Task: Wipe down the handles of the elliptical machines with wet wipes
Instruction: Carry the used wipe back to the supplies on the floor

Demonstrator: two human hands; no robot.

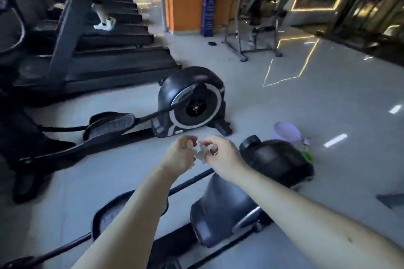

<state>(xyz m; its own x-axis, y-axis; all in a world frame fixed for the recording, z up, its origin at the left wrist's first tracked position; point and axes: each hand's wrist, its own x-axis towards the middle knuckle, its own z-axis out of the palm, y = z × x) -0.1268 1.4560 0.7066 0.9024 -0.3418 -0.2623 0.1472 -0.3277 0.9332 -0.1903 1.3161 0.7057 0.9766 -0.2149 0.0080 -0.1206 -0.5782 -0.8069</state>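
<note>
While both bare forearms are reaching out over the floor (284,98), the left hand (179,155) and the right hand (220,155) are meeting in mid-air and sharing one small, crumpled wet wipe (201,153). The left hand's grip is curling in, its fingertips pinching the wipe's left edge; the right hand's grip is pinching the upper right part between thumb and forefinger, the other fingers bending loosely beneath. The wipe is hanging between the two hands, pale and bunched, touching nothing else, and it is too blurred to tell how it is folded.

Directly under the arms, the near elliptical machine (220,214) is lying across the lower part of the view, its dark flywheel housing (277,159) sitting just right of the right hand. A second elliptical machine (190,102) is standing beyond the hands, showing a round flywheel with a pale ring and a foot pedal (109,124) to its left. No handle of either machine is showing clearly. Farther left, treadmills (91,54) are lining up, with a person's white shoe (105,25) on one. A lilac bucket (287,131) is resting on the floor behind the near housing.
</note>
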